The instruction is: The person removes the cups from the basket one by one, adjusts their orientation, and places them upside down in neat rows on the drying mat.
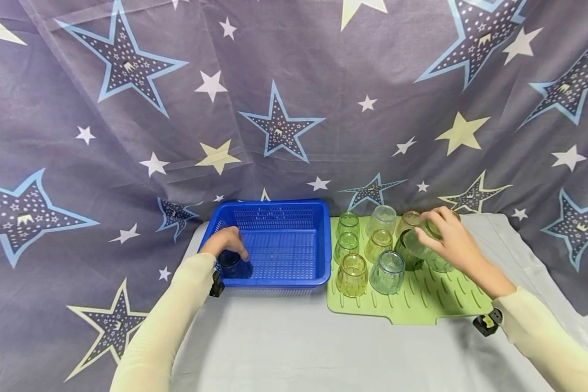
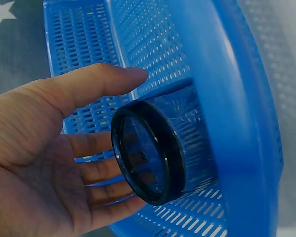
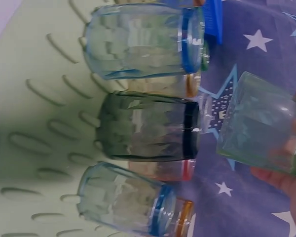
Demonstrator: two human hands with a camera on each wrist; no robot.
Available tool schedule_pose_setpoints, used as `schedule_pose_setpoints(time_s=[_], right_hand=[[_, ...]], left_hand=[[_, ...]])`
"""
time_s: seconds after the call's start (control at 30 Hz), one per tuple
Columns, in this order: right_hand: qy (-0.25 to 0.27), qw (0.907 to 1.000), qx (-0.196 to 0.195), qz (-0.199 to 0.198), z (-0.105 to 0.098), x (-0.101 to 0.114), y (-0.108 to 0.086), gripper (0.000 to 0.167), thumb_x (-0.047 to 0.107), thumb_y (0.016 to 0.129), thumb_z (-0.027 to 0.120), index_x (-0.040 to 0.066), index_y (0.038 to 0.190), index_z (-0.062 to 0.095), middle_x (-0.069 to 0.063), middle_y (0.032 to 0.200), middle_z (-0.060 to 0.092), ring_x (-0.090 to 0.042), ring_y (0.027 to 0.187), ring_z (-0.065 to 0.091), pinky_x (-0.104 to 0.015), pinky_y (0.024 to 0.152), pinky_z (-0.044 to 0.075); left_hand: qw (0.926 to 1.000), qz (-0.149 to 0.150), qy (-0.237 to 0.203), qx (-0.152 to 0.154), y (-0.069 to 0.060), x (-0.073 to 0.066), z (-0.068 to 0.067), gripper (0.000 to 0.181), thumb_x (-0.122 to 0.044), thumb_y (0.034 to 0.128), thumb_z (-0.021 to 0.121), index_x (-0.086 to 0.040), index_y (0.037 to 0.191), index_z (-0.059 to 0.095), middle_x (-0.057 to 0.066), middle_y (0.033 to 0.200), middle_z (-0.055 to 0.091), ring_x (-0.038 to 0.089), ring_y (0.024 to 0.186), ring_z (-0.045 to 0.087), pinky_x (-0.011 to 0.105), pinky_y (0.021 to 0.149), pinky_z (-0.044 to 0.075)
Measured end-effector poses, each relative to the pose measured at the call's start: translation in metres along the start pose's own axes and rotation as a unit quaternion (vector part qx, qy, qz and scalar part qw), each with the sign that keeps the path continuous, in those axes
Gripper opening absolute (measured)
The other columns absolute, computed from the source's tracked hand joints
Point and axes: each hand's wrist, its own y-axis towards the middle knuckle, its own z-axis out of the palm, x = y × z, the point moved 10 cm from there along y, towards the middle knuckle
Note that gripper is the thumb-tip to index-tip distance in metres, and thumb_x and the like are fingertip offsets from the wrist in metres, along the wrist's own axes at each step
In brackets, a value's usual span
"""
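My left hand (image 1: 227,241) is inside the front-left corner of a blue basket (image 1: 274,282), around a dark-rimmed glass (image 2: 200,143) standing there. In the left wrist view the thumb is raised off the glass, and the loosely extended fingers lie along its far side. My right hand (image 1: 448,239) holds a pale green clear glass (image 3: 259,123) by one end, tilted above a green drying mat (image 1: 411,307). Beneath it on the mat are a dark glass (image 3: 148,128) and a blue-rimmed glass (image 3: 123,195). The right fingers are partly cut off in the wrist view.
Several more glasses stand on the mat's left and back, among them a yellow glass (image 1: 351,275) and a blue glass (image 1: 387,272) in front. The mat lies right beside the basket on a white-covered table (image 1: 284,343). A star-patterned curtain (image 1: 294,109) hangs close behind.
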Motion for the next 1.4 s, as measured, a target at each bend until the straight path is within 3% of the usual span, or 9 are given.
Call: schedule_pose_setpoints(time_s=[0.13,0.23,0.4,0.53,0.67,0.77,0.93,1.1,1.4], right_hand=[[-0.012,0.9998,0.016,-0.011,0.005,-0.001,-0.005,0.023,0.013,0.087,0.073,0.005,0.108,0.066,-0.011,0.101,0.058,-0.024,0.083,0.055,-0.046,0.068,0.051],[-0.023,0.9993,0.025,-0.019,0.008,-0.001,-0.009,0.022,0.015,0.087,0.073,0.006,0.106,0.066,-0.008,0.097,0.056,-0.020,0.077,0.052,-0.038,0.062,0.049],[-0.029,0.9984,0.028,-0.040,0.013,0.001,-0.014,0.022,0.014,0.085,0.075,0.006,0.104,0.067,-0.006,0.093,0.055,-0.015,0.072,0.049,-0.032,0.056,0.047],[-0.026,0.9974,0.021,-0.064,0.017,0.003,-0.018,0.024,0.011,0.082,0.076,0.003,0.103,0.067,-0.007,0.092,0.056,-0.014,0.073,0.049,-0.034,0.059,0.049],[-0.025,0.9962,0.012,-0.083,0.017,0.005,-0.020,0.025,0.010,0.080,0.077,0.002,0.102,0.067,-0.007,0.092,0.056,-0.014,0.074,0.049,-0.035,0.061,0.050],[-0.025,0.9956,0.009,-0.090,0.017,0.007,-0.020,0.025,0.010,0.080,0.077,0.003,0.101,0.067,-0.007,0.093,0.057,-0.013,0.074,0.049,-0.034,0.061,0.051],[-0.028,0.9945,0.010,-0.101,0.016,0.009,-0.022,0.024,0.011,0.079,0.077,0.003,0.100,0.067,-0.005,0.091,0.055,-0.013,0.073,0.048,-0.035,0.061,0.050],[-0.030,0.9945,0.021,-0.098,0.018,0.009,-0.026,0.024,0.011,0.079,0.077,0.004,0.100,0.067,-0.006,0.095,0.058,-0.016,0.076,0.052,-0.039,0.063,0.052],[-0.045,0.9938,0.060,-0.082,0.035,0.000,-0.044,0.026,0.013,0.080,0.079,0.007,0.103,0.067,-0.002,0.091,0.052,-0.007,0.070,0.042,-0.026,0.053,0.044]], left_hand=[[0.9997,-0.011,0.006,0.020,0.002,0.000,0.002,0.071,-0.028,0.0754,0.088,0.011,0.128,0.059,0.027,0.135,0.061,0.042,0.125,0.060,0.050,0.102,0.054],[0.9991,-0.026,0.011,0.031,0.004,0.002,0.004,0.088,-0.029,0.0764,0.086,0.014,0.141,0.046,0.031,0.147,0.049,0.045,0.135,0.051,0.052,0.109,0.049],[0.9965,-0.052,0.028,0.059,0.008,0.006,0.011,0.105,-0.032,0.0783,0.084,0.009,0.156,0.026,0.029,0.162,0.029,0.046,0.148,0.034,0.052,0.118,0.040],[0.9910,-0.070,0.064,0.094,0.013,0.006,0.016,0.100,-0.036,0.0789,0.083,0.007,0.154,0.033,0.026,0.160,0.035,0.043,0.146,0.040,0.049,0.116,0.043],[0.9815,-0.102,0.089,0.135,0.016,0.009,0.020,0.090,-0.040,0.0802,0.082,0.008,0.147,0.045,0.025,0.155,0.044,0.039,0.138,0.049,0.047,0.111,0.048],[0.9742,-0.125,0.102,0.158,0.017,0.011,0.023,0.090,-0.042,0.0803,0.082,0.006,0.147,0.046,0.023,0.157,0.042,0.036,0.138,0.049,0.044,0.112,0.047],[0.9665,-0.142,0.134,0.166,0.018,0.010,0.024,0.089,-0.044,0.0781,0.083,0.002,0.146,0.049,0.019,0.155,0.045,0.030,0.131,0.054,0.040,0.109,0.049],[0.9682,-0.129,0.156,0.148,0.015,0.003,0.021,0.079,-0.043,0.0772,0.084,-0.006,0.142,0.057,0.015,0.154,0.048,0.027,0.132,0.055,0.038,0.110,0.049],[0.9694,-0.107,0.175,0.135,0.008,-0.006,0.020,0.072,-0.040,0.0793,0.084,-0.007,0.139,0.060,0.014,0.152,0.051,0.026,0.133,0.053,0.041,0.112,0.046]])
